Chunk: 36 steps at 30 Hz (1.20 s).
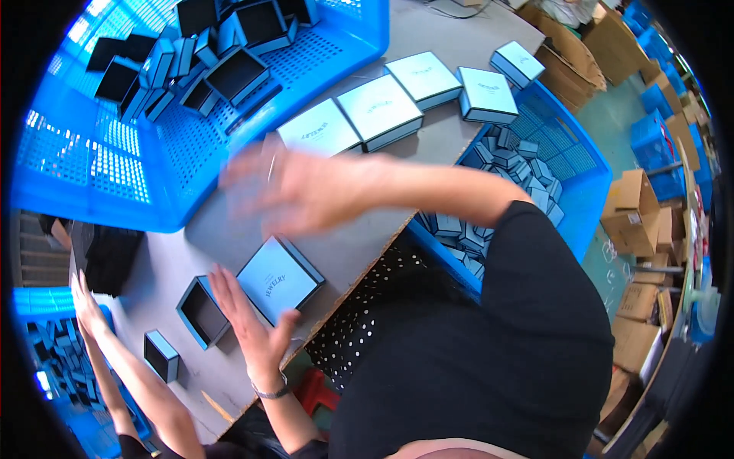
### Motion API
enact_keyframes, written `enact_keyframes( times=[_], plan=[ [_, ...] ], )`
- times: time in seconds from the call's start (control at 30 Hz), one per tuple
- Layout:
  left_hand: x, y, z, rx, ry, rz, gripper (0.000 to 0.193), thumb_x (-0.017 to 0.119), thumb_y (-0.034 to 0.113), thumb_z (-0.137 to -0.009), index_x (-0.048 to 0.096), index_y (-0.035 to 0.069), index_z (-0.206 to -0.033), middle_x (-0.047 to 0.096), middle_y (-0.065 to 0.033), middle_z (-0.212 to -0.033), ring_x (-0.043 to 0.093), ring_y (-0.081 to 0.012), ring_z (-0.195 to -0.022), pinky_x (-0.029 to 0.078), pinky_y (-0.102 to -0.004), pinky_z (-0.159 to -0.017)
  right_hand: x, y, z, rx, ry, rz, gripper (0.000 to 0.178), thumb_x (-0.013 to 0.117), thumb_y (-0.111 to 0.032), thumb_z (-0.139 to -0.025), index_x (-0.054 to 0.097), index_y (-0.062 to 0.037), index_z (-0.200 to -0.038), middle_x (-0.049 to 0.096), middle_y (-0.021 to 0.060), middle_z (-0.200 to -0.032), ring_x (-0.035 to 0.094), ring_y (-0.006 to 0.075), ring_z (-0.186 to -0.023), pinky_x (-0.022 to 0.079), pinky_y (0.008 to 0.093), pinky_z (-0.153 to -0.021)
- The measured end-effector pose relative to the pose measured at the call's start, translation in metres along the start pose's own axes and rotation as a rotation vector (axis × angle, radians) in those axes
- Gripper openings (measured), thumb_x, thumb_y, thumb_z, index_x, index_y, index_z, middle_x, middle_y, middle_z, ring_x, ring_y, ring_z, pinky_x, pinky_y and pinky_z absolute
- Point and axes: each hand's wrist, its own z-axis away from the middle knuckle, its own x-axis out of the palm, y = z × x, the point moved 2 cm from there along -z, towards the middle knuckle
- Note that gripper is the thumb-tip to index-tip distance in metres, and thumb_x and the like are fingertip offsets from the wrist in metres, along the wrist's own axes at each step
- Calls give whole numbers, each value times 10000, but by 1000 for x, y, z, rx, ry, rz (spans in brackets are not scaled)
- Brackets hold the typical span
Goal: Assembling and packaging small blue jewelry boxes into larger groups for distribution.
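Pale-blue square box (277, 281) on worktop (218, 241), no obvious long axis. Hands apart: left (256, 336) nearer, open along its left edge, contact unclear; right (298, 187) beyond, blurred, fingers extended.

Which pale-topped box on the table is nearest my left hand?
The pale-topped box directly beside your left hand, set apart from the rest; the other pale-topped boxes line up beyond your right hand.

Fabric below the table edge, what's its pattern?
White dots on black; the fabric shows best in the head view.
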Motion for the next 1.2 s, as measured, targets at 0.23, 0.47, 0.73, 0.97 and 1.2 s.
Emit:
enact_keyframes(
  times=[0.23, 0.47, 0.73, 0.97, 1.2],
  plan=[
    [22, 27, -81, 27, -216, -233, 789, 453, 547, -994, 243, 48, -1569, 222, -206, -1624, 138, -350, -1526, 74, -500, -1228, -8, 88, 42, 577, -461, 438, 686, 238, -607, -1030, 211, -220, -1595, 180, 25, -1662, 113, 247, -1541, 91, 576, -1216],
    [31, 2, -95, -1, -33, -252, 813, 443, 556, -995, 160, 85, -1595, 143, -161, -1657, 69, -321, -1542, 50, -503, -1229, -192, 127, 86, 934, -140, 275, 496, 343, -348, -1070, 405, -116, -1503, 350, 120, -1588, 308, 269, -1475, 312, 418, -1169],
    [52, 37, -165, 97, -306, -156, 695, 363, 566, -1011, 299, 160, -1571, 298, -66, -1624, 178, -267, -1529, 104, -488, -1231, -146, 184, 183, 1079, -231, 584, 634, 293, -530, -1033, 298, -175, -1558, 235, 86, -1641, 197, 268, -1520, 155, 628, -1189],
    [62, 47, -175, 168, -167, -223, 657, 392, 561, -1008, 336, 207, -1558, 332, -122, -1602, 250, -337, -1499, 210, -533, -1192, -234, 194, 291, 1614, -186, 963, 579, 363, -556, -1020, 450, -241, -1498, 321, 75, -1607, 287, 283, -1480, 199, 497, -1211],
    [83, 72, -204, 282, -128, -73, 714, 418, 594, -996, 331, 159, -1556, 484, -154, -1498, 466, -334, -1373, 355, -436, -1124, -228, 214, 290, 1278, 41, -178, 687, 411, -603, -981, 543, -83, -1410, 454, 210, -1496, 307, 404, -1445, 220, 428, -1216]
  ],
)
